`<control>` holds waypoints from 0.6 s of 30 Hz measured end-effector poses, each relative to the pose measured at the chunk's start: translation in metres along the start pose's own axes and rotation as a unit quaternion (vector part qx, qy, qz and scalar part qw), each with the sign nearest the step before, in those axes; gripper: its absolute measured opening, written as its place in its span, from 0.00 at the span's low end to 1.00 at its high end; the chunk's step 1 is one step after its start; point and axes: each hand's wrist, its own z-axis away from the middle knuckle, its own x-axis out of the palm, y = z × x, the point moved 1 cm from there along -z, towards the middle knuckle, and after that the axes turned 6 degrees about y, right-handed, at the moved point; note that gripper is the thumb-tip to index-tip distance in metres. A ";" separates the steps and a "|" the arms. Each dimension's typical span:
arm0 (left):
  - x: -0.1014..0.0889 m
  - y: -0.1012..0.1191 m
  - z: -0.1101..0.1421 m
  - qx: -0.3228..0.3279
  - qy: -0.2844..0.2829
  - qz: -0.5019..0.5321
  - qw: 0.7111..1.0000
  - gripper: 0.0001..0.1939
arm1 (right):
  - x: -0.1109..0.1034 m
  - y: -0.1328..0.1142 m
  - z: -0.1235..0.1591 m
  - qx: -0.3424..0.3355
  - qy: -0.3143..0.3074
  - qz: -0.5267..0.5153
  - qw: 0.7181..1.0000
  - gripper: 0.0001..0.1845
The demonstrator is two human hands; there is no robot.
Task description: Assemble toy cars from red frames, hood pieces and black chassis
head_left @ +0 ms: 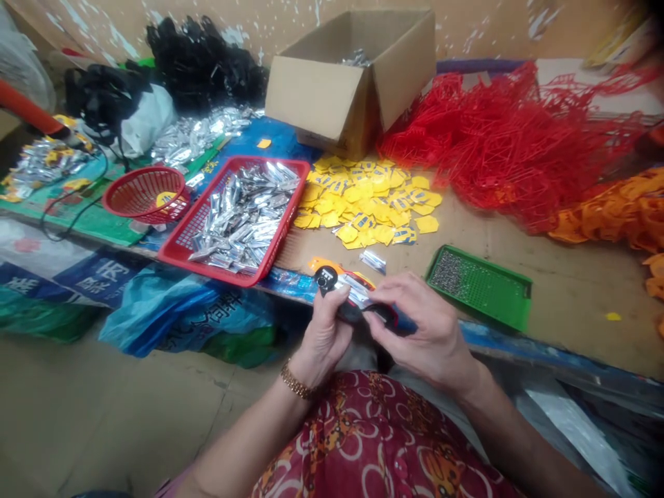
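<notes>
Between my two hands is a black plastic piece with a round marked end (326, 278), held over the table's front edge. A silver strip lies along it, and its exact kind is unclear. My left hand (324, 339) closes on the piece, thumb on top. At its other end my right hand (428, 328) pinches with thumb and fingers; the fingertips partly hide what they press. An orange part (332, 265) shows just behind the round end. A loose silver piece (373, 261) lies on the cardboard beyond my hands.
A red basket (169, 250) holds silver pieces beside a round red basket (140, 181). Yellow cards (363, 197) lie below a cardboard box (314, 97). At right are a green tray (501, 290) of small metal bits, tangled red plastic (498, 138) and orange parts (612, 207).
</notes>
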 end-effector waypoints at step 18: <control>-0.001 -0.005 0.003 0.054 -0.046 -0.046 0.996 0.17 | 0.013 -0.007 0.012 -0.089 0.055 0.142 0.984 0.13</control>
